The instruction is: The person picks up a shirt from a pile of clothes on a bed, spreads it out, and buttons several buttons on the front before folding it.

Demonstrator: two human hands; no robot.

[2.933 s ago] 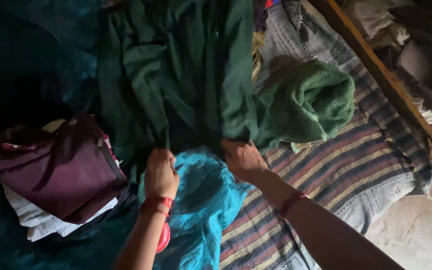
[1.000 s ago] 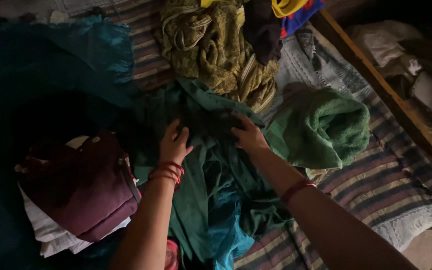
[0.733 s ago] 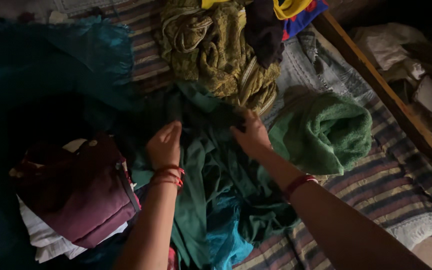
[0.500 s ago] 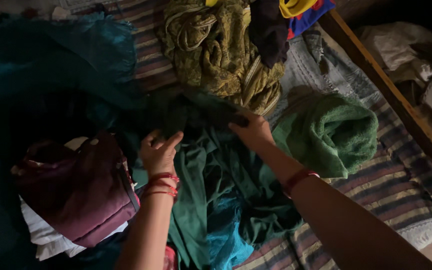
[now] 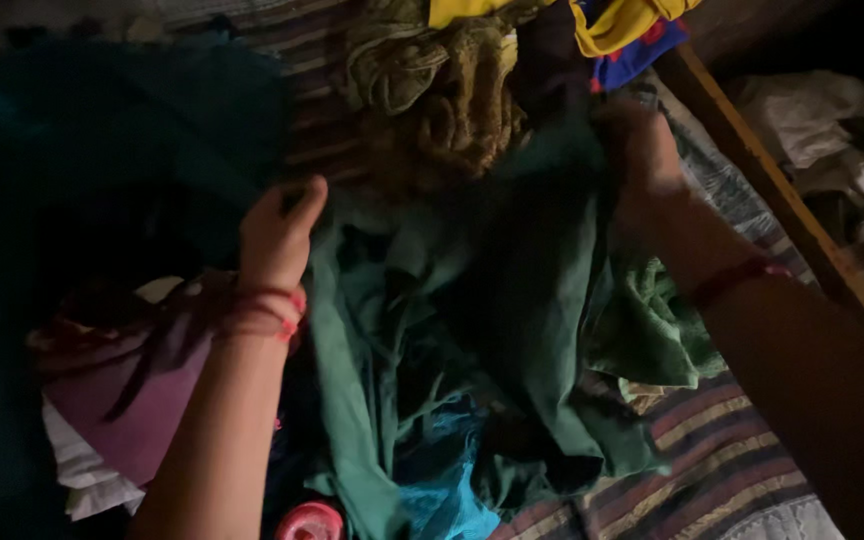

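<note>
A dark green garment (image 5: 512,300) hangs stretched between my two hands above a striped bed cover (image 5: 722,470). My left hand (image 5: 277,235) pinches one upper corner of it at the left. At the upper right, my right hand (image 5: 642,150) grips the other corner. The cloth's lower part trails down onto a bright teal fabric (image 5: 452,490). Red thread bands circle both of my wrists. The scene is dim and blurred.
A folded pile with a maroon garment (image 5: 122,370) on white cloth lies at the left. An olive patterned cloth (image 5: 442,90) and yellow and blue clothes (image 5: 622,30) lie at the top. A green towel (image 5: 662,330) shows behind the garment. A wooden bed rail (image 5: 772,180) runs along the right.
Both hands took hold of the dark green garment, lifted it and pulled apart, spreading it wide. It now covers most of the green towel.
</note>
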